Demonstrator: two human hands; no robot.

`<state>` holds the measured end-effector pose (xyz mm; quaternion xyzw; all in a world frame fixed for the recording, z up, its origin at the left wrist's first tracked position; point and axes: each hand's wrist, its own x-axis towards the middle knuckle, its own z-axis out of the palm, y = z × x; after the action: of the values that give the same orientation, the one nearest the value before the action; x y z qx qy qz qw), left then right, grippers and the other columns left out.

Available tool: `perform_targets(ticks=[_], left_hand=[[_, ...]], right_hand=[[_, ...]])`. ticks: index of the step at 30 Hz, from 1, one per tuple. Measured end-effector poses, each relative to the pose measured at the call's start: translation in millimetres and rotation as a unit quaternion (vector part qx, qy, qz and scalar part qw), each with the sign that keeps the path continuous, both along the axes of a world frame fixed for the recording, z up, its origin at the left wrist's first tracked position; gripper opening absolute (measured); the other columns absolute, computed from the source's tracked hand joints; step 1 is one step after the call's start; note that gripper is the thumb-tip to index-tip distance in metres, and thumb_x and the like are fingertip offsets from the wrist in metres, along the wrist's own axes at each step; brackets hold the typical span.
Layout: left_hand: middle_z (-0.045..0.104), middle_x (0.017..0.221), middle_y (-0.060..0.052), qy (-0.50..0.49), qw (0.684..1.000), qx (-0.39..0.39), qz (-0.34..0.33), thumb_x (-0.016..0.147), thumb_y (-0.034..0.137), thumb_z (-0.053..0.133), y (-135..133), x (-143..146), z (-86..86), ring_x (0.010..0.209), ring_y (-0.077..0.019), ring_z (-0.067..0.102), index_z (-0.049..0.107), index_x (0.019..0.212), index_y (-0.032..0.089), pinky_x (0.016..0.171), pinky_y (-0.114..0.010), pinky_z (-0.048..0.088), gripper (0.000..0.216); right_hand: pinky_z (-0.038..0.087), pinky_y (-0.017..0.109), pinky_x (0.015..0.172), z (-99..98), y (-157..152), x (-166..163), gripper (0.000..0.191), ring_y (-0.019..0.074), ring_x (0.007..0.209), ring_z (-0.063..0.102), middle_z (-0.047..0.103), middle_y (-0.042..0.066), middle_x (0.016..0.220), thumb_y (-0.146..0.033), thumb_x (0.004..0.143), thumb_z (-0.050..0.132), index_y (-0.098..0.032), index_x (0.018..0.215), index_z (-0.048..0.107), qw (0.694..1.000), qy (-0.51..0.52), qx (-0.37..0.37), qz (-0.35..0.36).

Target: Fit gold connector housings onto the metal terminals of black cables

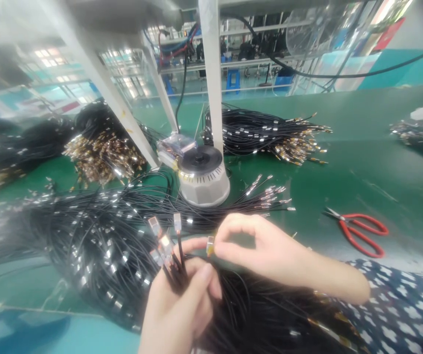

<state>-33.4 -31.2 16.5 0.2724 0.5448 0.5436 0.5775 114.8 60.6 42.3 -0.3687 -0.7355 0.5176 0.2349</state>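
Observation:
My left hand is closed around several black cables, whose silvery metal connectors stick up above the fist. Its index finger reaches right, toward my right hand. Between that hand's thumb and index finger is a small metal connector with yellow tape; whether a cable runs from it is hidden. A large bundle of black cables with shiny ends spreads to the left. More black cables lie beneath my hands and forearm, over the patterned clothing.
Beyond my hands stands a white round tape dispenser with a black top. Red-handled scissors or snips lie on the green table at right. Cable bundles with yellowish ends rest farther back. A white frame post rises behind the dispenser.

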Motion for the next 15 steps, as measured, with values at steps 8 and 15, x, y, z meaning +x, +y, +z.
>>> perform_targets(ticks=[8,15], left_hand=[[0.06,0.054,0.003,-0.001,1.0,-0.02,0.015,0.082,0.031,0.069,5,-2,-1.4,0.034,-0.001,0.025,0.056,0.1,0.02,0.034,-0.013,0.02,0.025],[0.061,0.054,0.003,-0.01,0.999,-0.023,0.021,0.081,0.029,0.07,2,-1,-0.9,0.035,-0.0011,0.027,0.056,0.095,0.02,0.036,-0.012,0.02,0.023]], right_hand=[[0.047,0.033,0.087,-20.0,-1,-1,0.025,0.0197,0.095,0.063,0.07,0.007,0.099,-0.033,0.092,0.053,-0.014,0.097,0.068,0.991,0.091,-0.095,-0.032],[0.045,0.035,0.09,-24.0,-9,-9,0.014,0.0194,0.091,0.063,0.069,0.005,0.09,-0.028,0.079,0.07,-0.014,0.081,0.07,0.988,0.119,-0.072,-0.063]])
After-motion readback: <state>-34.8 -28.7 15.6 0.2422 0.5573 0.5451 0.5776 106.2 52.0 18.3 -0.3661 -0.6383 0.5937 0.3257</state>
